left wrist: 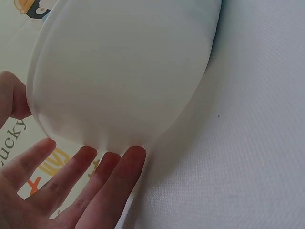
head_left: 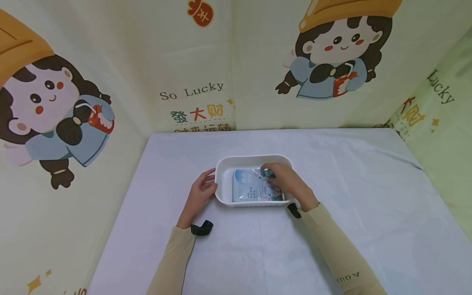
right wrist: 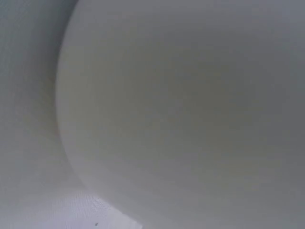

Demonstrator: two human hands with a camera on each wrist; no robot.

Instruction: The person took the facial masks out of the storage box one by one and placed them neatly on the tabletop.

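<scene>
A white tray [head_left: 225,200] with rounded corners lies on the table, and a blue printed packet [head_left: 247,186] in a shiny clear wrapper rests inside it. My left hand [head_left: 199,196] is at the tray's left end, its spread fingers touching the outer wall. In the left wrist view, several fingertips [left wrist: 136,155] meet that wall, with the thumb at the rim. Over the packet's right part, my right hand [head_left: 285,178] reaches into the tray. Its thumb and fingers pinch a small dark green item [head_left: 270,173]; I cannot tell what it is. The right wrist view shows only the pale tray wall [right wrist: 167,119].
A white cloth [head_left: 243,246] covers the table. Behind it and at both sides hang cream curtains [head_left: 258,110] with cartoon figures and lettering. Dark straps with black mounts [head_left: 202,228] are on the wrists.
</scene>
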